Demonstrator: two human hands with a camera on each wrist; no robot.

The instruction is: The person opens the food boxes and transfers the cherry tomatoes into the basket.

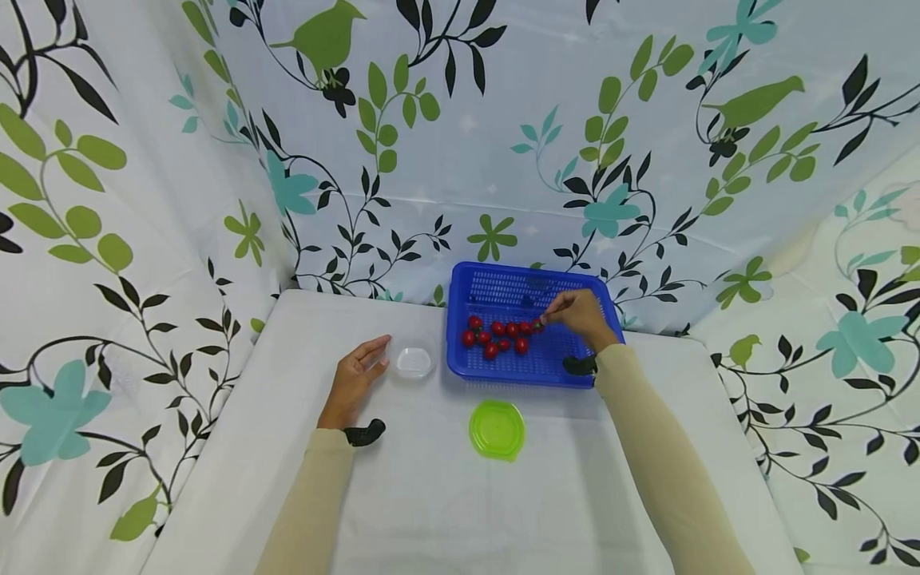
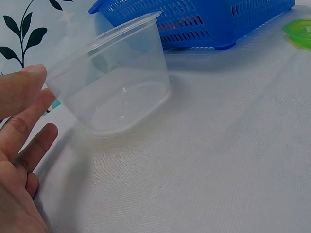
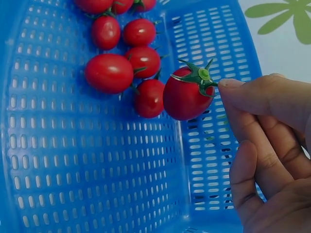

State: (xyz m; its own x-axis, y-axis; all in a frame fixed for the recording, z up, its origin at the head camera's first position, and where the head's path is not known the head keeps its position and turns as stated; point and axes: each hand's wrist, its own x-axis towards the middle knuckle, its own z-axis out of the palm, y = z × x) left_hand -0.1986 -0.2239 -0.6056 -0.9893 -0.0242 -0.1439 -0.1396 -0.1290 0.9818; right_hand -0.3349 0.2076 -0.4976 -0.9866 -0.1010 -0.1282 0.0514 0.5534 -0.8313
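Note:
My right hand point(image 1: 579, 316) is over the blue basket point(image 1: 521, 378) and pinches a cherry tomato point(image 3: 188, 97) by its green stem between thumb and finger. Several other red cherry tomatoes point(image 3: 109, 73) lie on the basket's floor, with green tops on some. To the left, a clear plastic container point(image 2: 116, 82) stands upright on the white table, and nothing shows inside it. My left hand point(image 1: 354, 378) is at the container's left side, fingers extended, the thumb by its rim. Whether the fingertips touch it I cannot tell.
A bright green lid point(image 1: 497, 430) lies on the table in front of the basket. The white-covered table point(image 1: 431, 511) meets a patterned curtain point(image 1: 460, 144) right behind the basket. Dark straps with camera mounts point(image 1: 365, 432) sit on the wrists.

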